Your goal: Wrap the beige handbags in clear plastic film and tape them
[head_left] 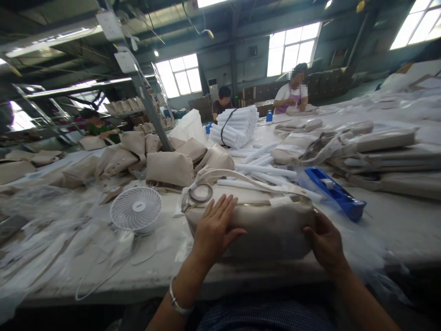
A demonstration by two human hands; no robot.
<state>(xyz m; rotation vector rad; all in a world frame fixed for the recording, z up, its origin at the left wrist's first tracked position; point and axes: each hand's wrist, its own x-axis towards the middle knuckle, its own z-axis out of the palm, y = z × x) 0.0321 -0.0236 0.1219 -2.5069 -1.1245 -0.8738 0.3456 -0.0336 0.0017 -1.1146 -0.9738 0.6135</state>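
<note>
In front of me on the table stands a beige handbag with a zip along its top and a strap arching behind it. My left hand lies against the bag's left part, fingers stretched out over the zip edge and thumb apart. At the bag's right end, my right hand grips the side, its thumb on the front and its fingers partly hidden behind. A round ring-shaped piece shows at the bag's left top, by the strap. A pale tag or paper lies on the top near the zip.
Left of the bag is a white fan with a cable. A blue tape dispenser lies to the right. Behind are white rolls, more beige bags and stacked bags. Plastic film covers the left. Several people work farther back.
</note>
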